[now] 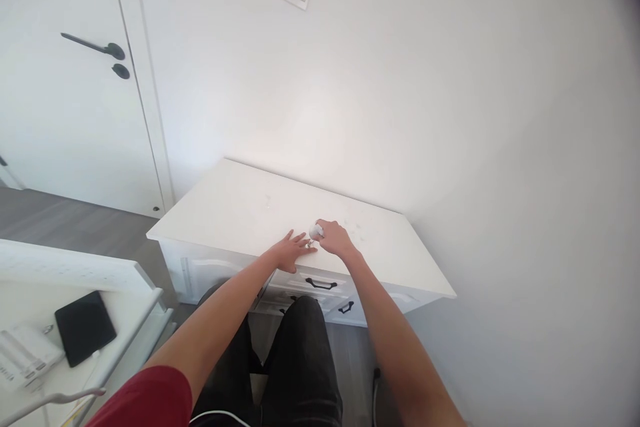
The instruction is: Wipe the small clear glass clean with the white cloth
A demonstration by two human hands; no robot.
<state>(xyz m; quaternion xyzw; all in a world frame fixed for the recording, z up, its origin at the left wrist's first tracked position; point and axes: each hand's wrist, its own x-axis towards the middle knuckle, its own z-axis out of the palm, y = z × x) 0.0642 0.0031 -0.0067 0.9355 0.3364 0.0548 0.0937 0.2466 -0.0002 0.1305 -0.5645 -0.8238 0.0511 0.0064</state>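
White dresser (235,213), wall (400,80), object (316,231) in right hand (336,239)

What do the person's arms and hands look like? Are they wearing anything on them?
Both arms are bare down to the left hand and right hand: no gloves, watch or bracelet that I can see. A red short sleeve covers the top of the left arm. The right arm's sleeve is out of view.
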